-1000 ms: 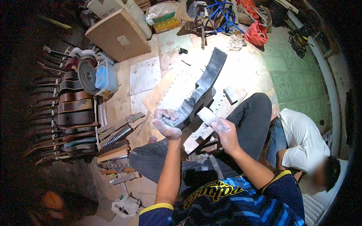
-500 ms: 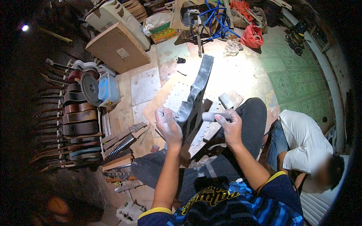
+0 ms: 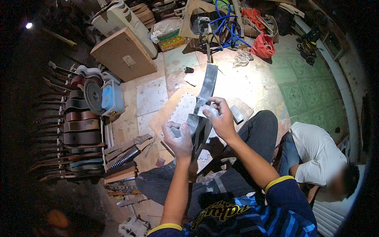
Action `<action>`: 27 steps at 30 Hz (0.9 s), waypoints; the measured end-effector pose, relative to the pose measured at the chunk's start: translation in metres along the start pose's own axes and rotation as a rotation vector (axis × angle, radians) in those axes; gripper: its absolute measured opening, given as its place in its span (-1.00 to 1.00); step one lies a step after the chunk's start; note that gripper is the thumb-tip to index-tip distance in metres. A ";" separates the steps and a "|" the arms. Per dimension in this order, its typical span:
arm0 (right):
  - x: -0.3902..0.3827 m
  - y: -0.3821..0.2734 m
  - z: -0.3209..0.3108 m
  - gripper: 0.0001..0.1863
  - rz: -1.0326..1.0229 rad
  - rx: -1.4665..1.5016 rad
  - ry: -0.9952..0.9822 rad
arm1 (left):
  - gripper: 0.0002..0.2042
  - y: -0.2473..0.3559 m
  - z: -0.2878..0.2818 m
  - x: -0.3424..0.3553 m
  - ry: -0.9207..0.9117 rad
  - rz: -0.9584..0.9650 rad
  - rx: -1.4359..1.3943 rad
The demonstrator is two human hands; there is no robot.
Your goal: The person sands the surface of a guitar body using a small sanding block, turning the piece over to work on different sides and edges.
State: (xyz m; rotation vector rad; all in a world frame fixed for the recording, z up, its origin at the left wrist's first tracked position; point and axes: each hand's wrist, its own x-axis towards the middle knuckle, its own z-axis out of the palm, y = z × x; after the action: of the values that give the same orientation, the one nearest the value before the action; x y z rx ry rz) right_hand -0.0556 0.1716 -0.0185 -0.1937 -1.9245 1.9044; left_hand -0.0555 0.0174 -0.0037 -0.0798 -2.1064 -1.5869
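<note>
A dusty dark grey guitar body (image 3: 208, 81), seen along its curved, stepped edge, stands tilted between my legs. My left hand (image 3: 179, 138) is closed round its near left part, with white dust on the fingers. My right hand (image 3: 221, 118) pinches a small pale grey piece, apparently folded sandpaper (image 3: 203, 110), against the middle of that edge. Just right of my right hand, a grey block (image 3: 237, 113) lies on the work surface. A pale strip with a toothed edge (image 3: 204, 156) shows partly below my right hand.
Several guitars (image 3: 81, 126) hang on a rack at the left, near a clear tub with a blue container (image 3: 112, 98). Files and saw-like tools (image 3: 124, 158) lie left of my knee. Blue hose (image 3: 233, 29) and a red bag (image 3: 262, 45) are at the back. A person in a white shirt (image 3: 316, 152) crouches at the right.
My right hand has moved left and forward, bringing the grey piece onto the guitar body's edge. The body has shifted slightly, its far end now lower and further left.
</note>
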 end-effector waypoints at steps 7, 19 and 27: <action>-0.018 0.032 0.030 -0.83 -0.425 -0.215 -0.044 | -0.69 -0.018 0.004 0.005 0.072 0.052 -0.187; -0.032 0.035 0.052 -0.79 -0.262 -0.288 0.116 | -0.75 -0.020 0.001 0.001 0.134 -0.138 -0.355; -0.035 0.044 0.072 -0.73 -0.008 -0.012 0.012 | -0.76 -0.045 -0.011 0.012 0.103 0.040 -0.162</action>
State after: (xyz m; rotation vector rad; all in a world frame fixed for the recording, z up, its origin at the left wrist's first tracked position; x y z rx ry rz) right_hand -0.0607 0.0944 -0.0667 -0.2004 -1.9262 1.8831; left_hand -0.0770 -0.0100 -0.0361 -0.0926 -1.8849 -1.6988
